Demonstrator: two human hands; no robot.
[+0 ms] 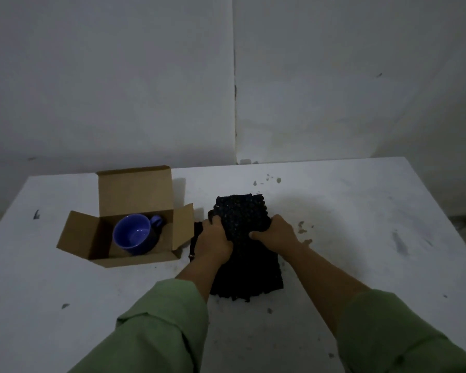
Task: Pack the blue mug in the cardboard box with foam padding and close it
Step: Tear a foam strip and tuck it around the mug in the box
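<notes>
White scuffed bench (361, 211): your left hand (215, 239) & right hand (275, 232) both grip black bumpy foam padding (240, 211), beside open brown cardboard box (135, 189) w/ blue ceramic mug (135, 234) inside.

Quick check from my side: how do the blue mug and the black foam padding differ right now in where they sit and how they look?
The blue mug already sits inside the open cardboard box; the black foam padding lies outside it on the table. The mug is untouched; the padding is gripped by the left hand and the right hand. The mug looks smooth and glossy, the padding bumpy and dark.
</notes>
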